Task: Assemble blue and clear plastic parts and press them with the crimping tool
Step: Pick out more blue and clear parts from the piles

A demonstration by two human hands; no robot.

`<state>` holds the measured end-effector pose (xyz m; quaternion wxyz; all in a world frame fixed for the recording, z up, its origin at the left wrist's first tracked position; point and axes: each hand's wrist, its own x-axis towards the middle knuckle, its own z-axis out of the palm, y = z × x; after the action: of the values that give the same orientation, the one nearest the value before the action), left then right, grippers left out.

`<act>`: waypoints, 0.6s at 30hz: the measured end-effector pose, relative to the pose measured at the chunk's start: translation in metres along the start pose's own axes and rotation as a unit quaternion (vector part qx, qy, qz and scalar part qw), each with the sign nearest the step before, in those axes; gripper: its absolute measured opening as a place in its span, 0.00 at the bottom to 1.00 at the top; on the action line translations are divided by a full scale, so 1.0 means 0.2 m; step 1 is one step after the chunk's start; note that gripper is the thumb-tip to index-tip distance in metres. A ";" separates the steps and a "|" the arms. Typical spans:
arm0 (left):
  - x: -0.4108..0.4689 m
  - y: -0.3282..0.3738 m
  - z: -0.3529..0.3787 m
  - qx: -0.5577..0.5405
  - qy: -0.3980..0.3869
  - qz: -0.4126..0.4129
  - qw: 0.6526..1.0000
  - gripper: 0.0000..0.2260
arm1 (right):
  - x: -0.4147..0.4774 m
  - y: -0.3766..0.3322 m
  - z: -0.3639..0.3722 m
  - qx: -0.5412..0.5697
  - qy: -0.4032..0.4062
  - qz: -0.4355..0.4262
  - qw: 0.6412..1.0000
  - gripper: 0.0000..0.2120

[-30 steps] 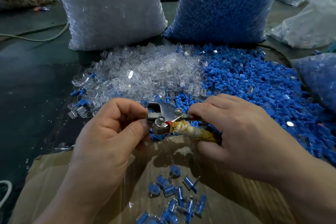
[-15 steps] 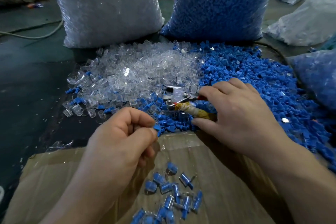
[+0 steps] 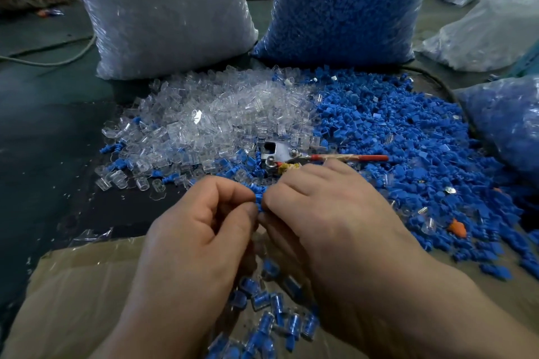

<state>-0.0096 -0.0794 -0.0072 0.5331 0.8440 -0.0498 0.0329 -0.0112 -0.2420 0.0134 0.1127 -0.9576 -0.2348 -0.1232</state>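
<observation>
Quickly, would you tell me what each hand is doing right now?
Left hand: closed, pinching a blue part.
Right hand: closed, pinching the same blue part from the other side.

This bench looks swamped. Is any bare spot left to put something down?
Bare: the dark tabletop left of the clear pile, and left half of the cardboard. Crowded: the blue pile, the crimping tool at the piles' seam, finished pieces under the left hand and right hand pinching a blue part.
</observation>
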 end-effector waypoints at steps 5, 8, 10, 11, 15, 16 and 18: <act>0.01 0.01 -0.04 -0.072 -0.015 -0.003 0.997 0.15 | 0.00 0.01 0.00 0.041 0.024 -0.006 0.999 0.12; 0.03 -0.03 -0.06 -0.042 -0.075 -0.017 0.996 0.22 | 0.00 -0.01 0.00 0.069 0.051 -0.027 0.996 0.10; 0.04 -0.04 -0.07 -0.085 -0.122 -0.047 0.988 0.26 | 0.00 -0.03 -0.01 0.085 0.045 -0.019 0.995 0.11; 0.04 -0.03 -0.08 -0.105 -0.130 -0.049 0.985 0.25 | -0.01 -0.04 -0.02 0.101 0.040 -0.001 0.994 0.12; 0.02 -0.02 -0.09 -0.113 -0.136 0.067 0.982 0.15 | -0.03 -0.09 -0.05 0.450 -0.055 0.202 0.868 0.11; 0.01 -0.01 -0.09 -0.097 -0.138 0.101 0.980 0.15 | -0.02 -0.08 -0.06 0.568 -0.089 0.254 0.778 0.10; 0.01 -0.01 -0.10 -0.055 -0.137 0.136 0.980 0.14 | -0.02 -0.05 -0.09 0.610 -0.144 0.280 0.727 0.10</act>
<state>-0.0080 -0.0598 0.0002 0.5572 0.7952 -0.2386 -0.0136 -0.0223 -0.2387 0.0304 0.6664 -0.7113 0.0063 0.2233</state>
